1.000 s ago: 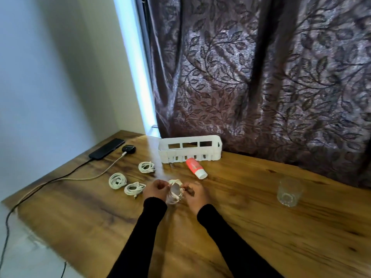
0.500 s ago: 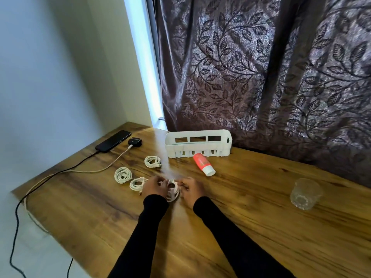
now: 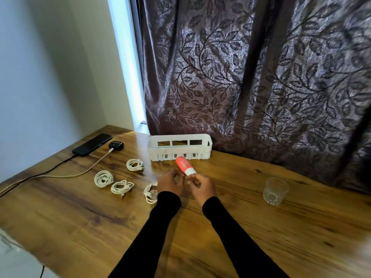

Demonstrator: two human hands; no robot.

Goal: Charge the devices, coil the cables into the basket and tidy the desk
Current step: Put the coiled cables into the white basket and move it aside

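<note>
Just above the wooden desk (image 3: 261, 227), both hands sit close together, knuckles toward the camera, black sleeves running back to the lower edge. The left hand (image 3: 170, 182) has its fingers curled inward, and the right hand (image 3: 201, 187) is curled the same way, their fingertips nearly meeting; whether they pinch anything between them cannot be told, since the gap is small and blurred. Directly left of the left hand's fingers, partly hidden behind its wrist, lies a loosely coiled white cable (image 3: 150, 192) on the desk, touching or nearly touching the hand. Just beyond the right hand's fingertips rests a coral-pink tube with a white cap (image 3: 183, 165), lying on its side, cap end almost at the knuckles. Past that tube stands the long white slotted plastic basket (image 3: 178, 152), against the dark leaf-patterned curtain (image 3: 261, 77). Farther left of the fingers lie three more white coiled cables (image 3: 103, 178) (image 3: 122, 187) (image 3: 135, 164), apart from one another. Well beyond them, a black phone (image 3: 92, 144) and a small black earbud case (image 3: 116, 145) lie side by side, each with a cable plugged in. Well to the right of the fingers stands a clear ribbed drinking glass (image 3: 275, 190).
</note>
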